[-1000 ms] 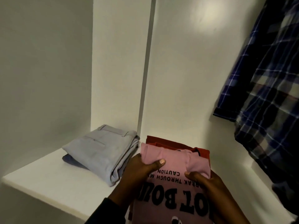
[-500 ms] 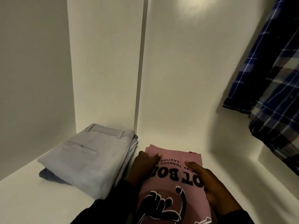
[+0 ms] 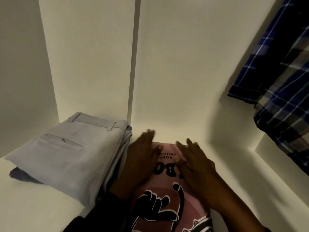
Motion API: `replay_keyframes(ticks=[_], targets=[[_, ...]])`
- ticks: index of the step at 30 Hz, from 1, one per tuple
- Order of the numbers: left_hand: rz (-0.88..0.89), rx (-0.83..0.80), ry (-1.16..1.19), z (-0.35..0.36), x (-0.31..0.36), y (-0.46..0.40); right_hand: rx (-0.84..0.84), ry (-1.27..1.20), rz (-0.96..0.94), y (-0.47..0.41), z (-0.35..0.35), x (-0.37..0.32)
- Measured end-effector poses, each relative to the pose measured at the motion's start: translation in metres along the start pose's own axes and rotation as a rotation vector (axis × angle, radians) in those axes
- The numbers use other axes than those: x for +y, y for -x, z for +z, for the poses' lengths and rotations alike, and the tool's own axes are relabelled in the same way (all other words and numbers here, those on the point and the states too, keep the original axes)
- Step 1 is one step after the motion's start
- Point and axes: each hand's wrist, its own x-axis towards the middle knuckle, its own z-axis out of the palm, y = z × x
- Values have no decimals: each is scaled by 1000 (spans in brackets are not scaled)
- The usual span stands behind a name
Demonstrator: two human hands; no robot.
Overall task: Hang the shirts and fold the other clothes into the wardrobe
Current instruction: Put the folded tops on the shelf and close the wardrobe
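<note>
- Two hands of mine lie flat on the folded pink T-shirt [image 3: 168,196], which sits on the wardrobe shelf [image 3: 33,205] just right of the folded grey trousers [image 3: 66,153], its far edge short of the back wall [image 3: 175,72].
- Step in hand, as I judge it: setting this folded shirt down and smoothing it into its spot beside the trousers.
- My left hand [image 3: 138,158] rests on the pink shirt's left part, against the side of the trousers stack; its fingers [image 3: 148,136] are straight and reach past the shirt's far edge. They grip nothing.
- My right hand [image 3: 195,163] lies on the pink shirt's right part, fingers [image 3: 190,144] spread and straight, pressing or just touching the cloth; motion blur keeps me from telling which.
- Next move, I think: nudge the shirt square with the trousers, then lift both palms off without dragging the top fold.
- Under the trousers a darker blue garment [image 3: 18,174] peeks out at the left.
- Well right of the pink shirt, a blue plaid shirt [image 3: 277,77] hangs.
</note>
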Motion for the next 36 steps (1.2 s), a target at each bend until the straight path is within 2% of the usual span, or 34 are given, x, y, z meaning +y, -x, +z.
replay_keyframes(ticks=[2, 4, 6, 10, 21, 24, 26, 28, 30, 33, 36], targets=[[139, -119, -39, 4, 1, 2, -45, 128, -24, -6, 18, -4], [122, -273, -99, 9, -3, 2, -98, 161, 16, -11, 36, -2], [103, -380, -151, 12, -6, -3, -100, 91, 63, -16, 47, 4], [112, -479, -204, 16, -5, -25, -10, 45, 53, -33, 57, 14], [160, -443, -400, 25, -12, -44, 54, 30, -11, -62, 61, 27], [116, -467, -481, 15, -1, -45, 39, 22, -24, -62, 58, 26], [62, -415, -502, 9, 9, -46, -20, 3, -17, -61, 53, 28], [33, -360, -448, 5, 18, -45, 3, 90, -8, -60, 47, 30], [57, -395, -386, 8, 23, -38, 126, 177, -33, -57, 47, 29], [134, -420, -338, 25, 13, -21, 142, 82, -26, -46, 59, 24], [68, -354, -216, 37, 1, -15, 156, 25, -12, -42, 72, 26]])
